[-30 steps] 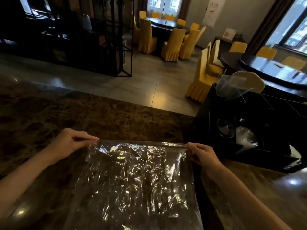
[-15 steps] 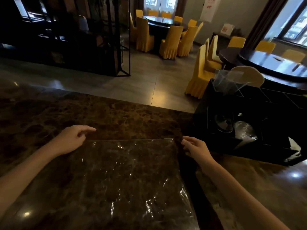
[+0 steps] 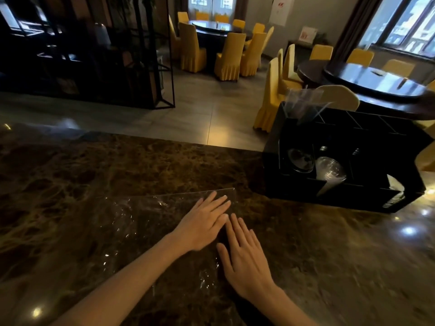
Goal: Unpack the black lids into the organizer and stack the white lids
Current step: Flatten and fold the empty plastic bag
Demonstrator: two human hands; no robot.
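An empty clear plastic bag (image 3: 146,222) lies flat on the dark marble counter (image 3: 94,172). My left hand (image 3: 202,223) presses on its far right part with straight fingers. Just right of it, my right hand (image 3: 244,257) lies flat at the bag's right edge, fingers straight. A black compartmented organizer (image 3: 341,161) stands on the counter at the right. In its front compartments I see a dark round lid (image 3: 300,161) and a clear plastic-wrapped stack (image 3: 329,172). A white piece (image 3: 395,184) shows at its right end.
A second clear bag (image 3: 303,107) sticks up from the organizer's back left corner. Beyond the counter's far edge are a tiled floor, a black metal shelf frame (image 3: 141,67) and round tables with yellow-covered chairs (image 3: 270,95).
The bag, held up by its top corners a second ago, now lies flat. Both hands let go of the corners and moved together onto its right side, pressing flat.
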